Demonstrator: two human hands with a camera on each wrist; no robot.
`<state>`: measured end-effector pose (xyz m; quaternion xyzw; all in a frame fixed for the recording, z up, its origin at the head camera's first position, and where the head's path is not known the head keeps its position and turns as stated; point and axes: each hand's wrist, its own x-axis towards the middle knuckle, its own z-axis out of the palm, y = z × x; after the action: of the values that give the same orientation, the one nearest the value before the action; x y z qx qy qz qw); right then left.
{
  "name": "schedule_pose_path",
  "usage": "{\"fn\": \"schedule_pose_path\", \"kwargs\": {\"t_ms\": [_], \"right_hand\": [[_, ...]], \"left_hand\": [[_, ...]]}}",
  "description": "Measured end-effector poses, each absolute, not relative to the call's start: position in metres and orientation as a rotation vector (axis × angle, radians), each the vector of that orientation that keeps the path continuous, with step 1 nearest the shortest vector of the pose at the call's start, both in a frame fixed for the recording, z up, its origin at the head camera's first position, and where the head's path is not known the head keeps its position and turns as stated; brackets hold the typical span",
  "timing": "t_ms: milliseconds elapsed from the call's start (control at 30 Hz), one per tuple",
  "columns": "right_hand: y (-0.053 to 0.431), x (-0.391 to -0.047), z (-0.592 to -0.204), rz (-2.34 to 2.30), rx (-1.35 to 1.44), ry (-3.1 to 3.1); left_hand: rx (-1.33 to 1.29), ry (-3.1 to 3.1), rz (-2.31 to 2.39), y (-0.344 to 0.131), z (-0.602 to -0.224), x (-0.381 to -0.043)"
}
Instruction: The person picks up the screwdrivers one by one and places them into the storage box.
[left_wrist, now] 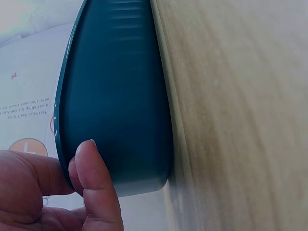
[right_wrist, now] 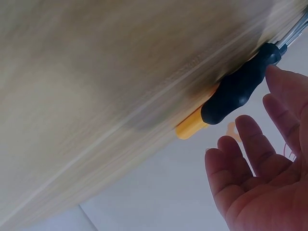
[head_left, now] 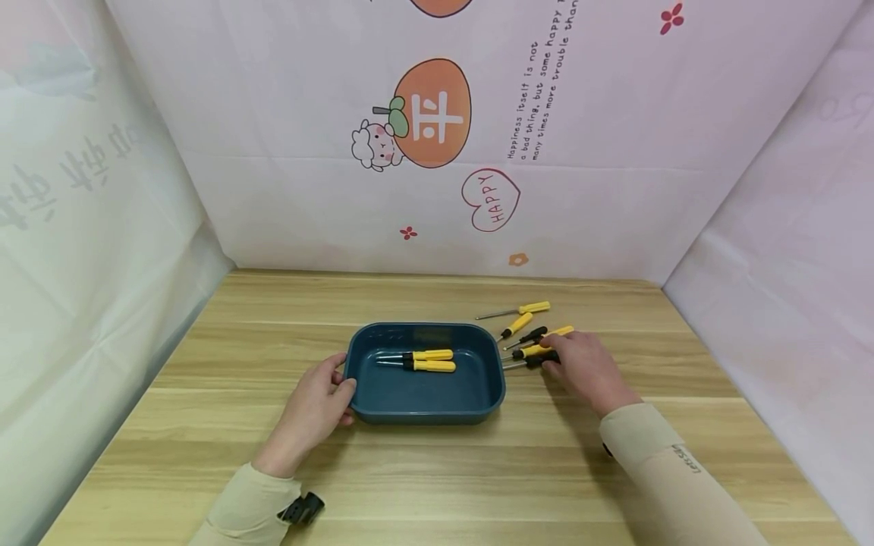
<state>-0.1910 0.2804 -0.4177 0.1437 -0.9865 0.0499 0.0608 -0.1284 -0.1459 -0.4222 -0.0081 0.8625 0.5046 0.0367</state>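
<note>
A dark blue rectangular tray (head_left: 423, 418) stands on the table, with two yellow-and-black screwdrivers (head_left: 432, 366) lying in it. My left hand (head_left: 317, 402) grips the tray's left end; in the left wrist view its fingers hold the rim at one corner. Right of the tray, my right hand (head_left: 583, 368) reaches over a loose group of screwdrivers. Nearest to it are a black-handled screwdriver (right_wrist: 243, 86) and a yellow-handled one (right_wrist: 191, 124). In the right wrist view the fingers are loosely bent, and the thumb tip is at the black handle; whether it touches is unclear.
Behind the group lies a yellow-handled screwdriver (head_left: 535, 307), with a shorter yellow-and-black one (head_left: 519, 324) and a small black one (head_left: 536, 334) in front. The wooden table (head_left: 437, 485) ends at a printed white cloth (head_left: 307, 220), with cloth walls at both sides.
</note>
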Motion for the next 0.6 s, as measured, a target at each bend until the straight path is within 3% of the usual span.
{"fn": "schedule_pose_path", "kwargs": {"t_ms": [600], "right_hand": [[0.283, -0.1915, -0.4222, 0.148, 0.45, -2.977]], "left_hand": [[-0.021, 2.646, 1.562, -0.1456, -0.4224, -0.1272]]}}
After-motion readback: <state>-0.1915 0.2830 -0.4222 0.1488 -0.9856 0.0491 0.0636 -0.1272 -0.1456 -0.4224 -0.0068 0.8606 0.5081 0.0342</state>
